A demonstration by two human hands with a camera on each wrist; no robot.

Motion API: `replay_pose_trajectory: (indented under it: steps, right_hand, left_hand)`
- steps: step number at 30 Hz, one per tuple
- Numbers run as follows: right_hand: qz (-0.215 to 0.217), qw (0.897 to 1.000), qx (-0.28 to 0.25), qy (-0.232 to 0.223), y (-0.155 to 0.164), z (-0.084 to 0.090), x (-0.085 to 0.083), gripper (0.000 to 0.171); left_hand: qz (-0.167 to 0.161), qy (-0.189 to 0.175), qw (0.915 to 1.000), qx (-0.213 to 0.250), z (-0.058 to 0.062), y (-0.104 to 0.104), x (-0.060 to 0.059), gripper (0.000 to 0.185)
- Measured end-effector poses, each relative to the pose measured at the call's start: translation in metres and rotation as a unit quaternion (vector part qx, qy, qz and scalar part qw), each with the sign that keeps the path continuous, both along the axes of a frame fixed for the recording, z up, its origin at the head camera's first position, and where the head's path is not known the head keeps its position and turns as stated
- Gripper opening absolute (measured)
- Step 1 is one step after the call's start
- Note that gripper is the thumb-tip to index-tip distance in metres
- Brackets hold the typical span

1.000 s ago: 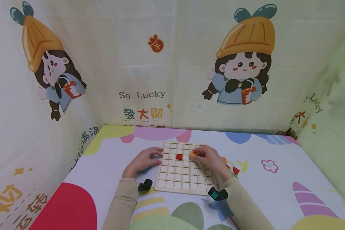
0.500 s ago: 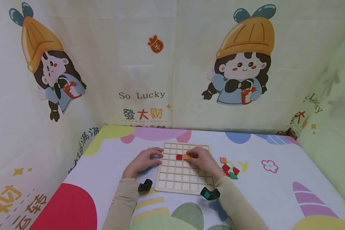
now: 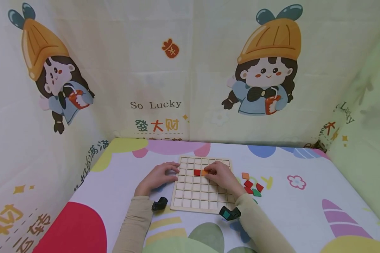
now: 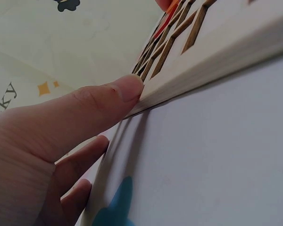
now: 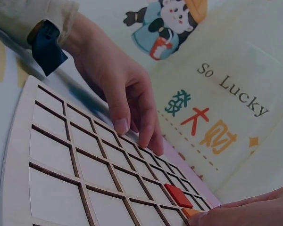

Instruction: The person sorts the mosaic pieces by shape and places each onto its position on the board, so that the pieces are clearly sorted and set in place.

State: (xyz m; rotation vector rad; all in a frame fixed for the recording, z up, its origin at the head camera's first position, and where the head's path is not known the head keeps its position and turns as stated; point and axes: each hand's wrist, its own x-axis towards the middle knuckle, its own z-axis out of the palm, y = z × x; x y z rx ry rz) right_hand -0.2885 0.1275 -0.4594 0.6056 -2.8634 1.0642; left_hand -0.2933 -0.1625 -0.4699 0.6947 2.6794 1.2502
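A wooden grid board (image 3: 196, 195) lies on the table. My left hand (image 3: 158, 176) rests at its left edge, fingers loosely bent; in the left wrist view the thumb (image 4: 108, 94) touches the board's side. One red square tile (image 3: 197, 172) sits in a cell of an upper row. In the cell just right of it, my right hand (image 3: 223, 175) pinches an orange square tile (image 3: 204, 173) between thumb and fingertips. The right wrist view shows this orange tile (image 5: 191, 213) beside the red one (image 5: 178, 195), partly covered by the fingers.
Right of the board lie several loose tiles: an orange square (image 3: 245, 175), red pieces (image 3: 248, 183) and a green piece (image 3: 257, 193). Another bit of green shows beside the right sleeve (image 3: 259, 218). A printed cloth wall (image 3: 202, 70) stands behind the table.
My right hand has carried the orange tile leftward to the cell beside the red tile, with only a slight shift in the last half second. The left hand stays in place.
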Motion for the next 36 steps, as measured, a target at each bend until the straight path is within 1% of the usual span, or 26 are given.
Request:
replay_pose_trajectory:
  steps: [4, 14, 23, 36]
  right_hand:
    - [0.005, 1.0, -0.002, 0.011, 0.0, -0.0016, -0.0012, 0.024]
    - [-0.005, 1.0, 0.001, 0.017, -0.002, -0.0023, -0.0011, 0.02]
    - [-0.007, 1.0, 0.005, 0.015, -0.0022, -0.0026, -0.0008, 0.021]
    - [-0.008, 1.0, 0.003, 0.017, -0.0018, -0.0042, -0.0009, 0.021]
  left_hand:
    - [0.0, -0.001, 1.0, 0.0, 0.0001, 0.0001, -0.0001, 0.021]
    - [0.003, 0.001, 1.0, 0.0, 0.0005, 0.0003, -0.0001, 0.02]
    - [0.004, 0.0, 1.0, 0.001, 0.0005, 0.0006, 0.0002, 0.02]
    - [-0.003, -0.001, 1.0, 0.004, 0.001, 0.0001, 0.0007, 0.021]
